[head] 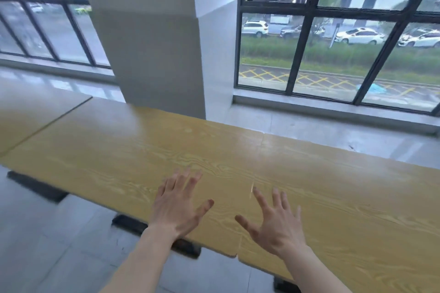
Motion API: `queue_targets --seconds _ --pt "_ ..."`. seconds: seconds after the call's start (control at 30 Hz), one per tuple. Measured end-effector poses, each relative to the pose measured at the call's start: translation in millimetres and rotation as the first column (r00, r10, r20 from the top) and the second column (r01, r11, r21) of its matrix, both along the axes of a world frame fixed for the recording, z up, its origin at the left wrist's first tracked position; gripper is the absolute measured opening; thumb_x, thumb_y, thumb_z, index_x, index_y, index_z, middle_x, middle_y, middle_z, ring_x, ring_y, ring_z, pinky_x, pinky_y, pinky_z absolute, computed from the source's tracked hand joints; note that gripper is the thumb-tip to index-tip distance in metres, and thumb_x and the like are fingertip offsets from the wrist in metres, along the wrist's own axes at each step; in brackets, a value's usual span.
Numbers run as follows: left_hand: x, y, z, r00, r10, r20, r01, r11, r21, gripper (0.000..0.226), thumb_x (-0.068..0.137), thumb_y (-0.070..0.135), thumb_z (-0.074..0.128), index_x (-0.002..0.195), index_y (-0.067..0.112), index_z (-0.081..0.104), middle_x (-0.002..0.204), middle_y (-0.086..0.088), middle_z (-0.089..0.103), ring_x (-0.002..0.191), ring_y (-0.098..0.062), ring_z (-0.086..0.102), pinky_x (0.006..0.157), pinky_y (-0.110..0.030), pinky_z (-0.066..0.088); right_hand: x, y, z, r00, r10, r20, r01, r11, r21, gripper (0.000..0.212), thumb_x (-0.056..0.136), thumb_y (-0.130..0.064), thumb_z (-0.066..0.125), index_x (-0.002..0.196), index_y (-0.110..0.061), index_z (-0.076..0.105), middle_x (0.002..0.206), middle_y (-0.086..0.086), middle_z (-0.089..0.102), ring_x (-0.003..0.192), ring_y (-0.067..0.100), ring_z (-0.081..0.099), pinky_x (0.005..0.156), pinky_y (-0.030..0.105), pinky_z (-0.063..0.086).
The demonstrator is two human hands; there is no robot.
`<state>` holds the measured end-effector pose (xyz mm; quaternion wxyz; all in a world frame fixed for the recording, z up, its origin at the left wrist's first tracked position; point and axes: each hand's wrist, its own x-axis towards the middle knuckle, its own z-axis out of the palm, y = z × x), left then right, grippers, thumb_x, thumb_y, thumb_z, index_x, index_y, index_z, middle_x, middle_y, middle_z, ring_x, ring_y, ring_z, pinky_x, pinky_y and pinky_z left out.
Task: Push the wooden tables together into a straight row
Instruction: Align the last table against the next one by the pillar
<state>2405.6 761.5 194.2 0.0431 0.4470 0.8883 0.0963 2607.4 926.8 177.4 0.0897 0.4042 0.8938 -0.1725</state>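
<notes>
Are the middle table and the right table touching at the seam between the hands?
Touching. The head view shows the middle table and right table meeting along a thin seam with no floor visible, bar a small notch at the near edge.

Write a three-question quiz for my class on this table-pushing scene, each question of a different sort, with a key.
1. True or false: the left hand is curled into a fist.
2. The seam between the two near wooden tables lies: A) between the hands, B) left of both, C) right of both.
3. Fill in: behind the tables rises a white ____.

Key: 1 false, both it and the right hand are spread open; 2 A; 3 pillar.
</notes>
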Motion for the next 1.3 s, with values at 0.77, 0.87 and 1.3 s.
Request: queue_targets --seconds 0.77,0.87,1.3 --pt "-480 -376 42 0.962 0.271 -0.039 -0.268 0.961 0.071 0.084 0.088 0.084 0.025 0.157 0.047 -0.006 0.172 0.009 -0.001 0.158 -0.020 -0.005 0.128 -0.046 -0.002 -560 -319 48 0.930 0.351 -0.109 -0.334 0.931 0.147 0.106 0.069 -0.103 0.009 0.158 -0.049 -0.010 0.172 0.008 -0.009 0.157 0.033 -0.009 0.123 0.065 0.003" --pt "-557 -405 39 0.955 0.294 -0.044 -0.291 0.955 0.058 0.084 0.087 0.084 0.025 0.157 0.047 -0.005 0.172 0.009 0.000 0.158 -0.019 -0.005 0.128 -0.047 -0.002 -640 -348 37 0.920 0.366 -0.142 -0.345 0.926 0.154 0.108 0.067 -0.104 0.009 0.158 -0.048 -0.010 0.172 0.008 -0.009 0.157 0.033 -0.009 0.123 0.066 0.002" --pt "-872 -539 22 0.964 0.268 0.009 -0.268 0.963 0.012 0.085 0.085 0.086 0.023 0.157 0.049 -0.003 0.171 0.012 0.001 0.157 -0.014 -0.007 0.127 -0.042 -0.004 -946 -475 18 0.930 0.362 -0.057 -0.355 0.929 0.109 0.104 0.074 -0.100 0.014 0.161 -0.044 -0.004 0.172 0.012 -0.008 0.157 0.034 -0.009 0.123 0.065 0.000"
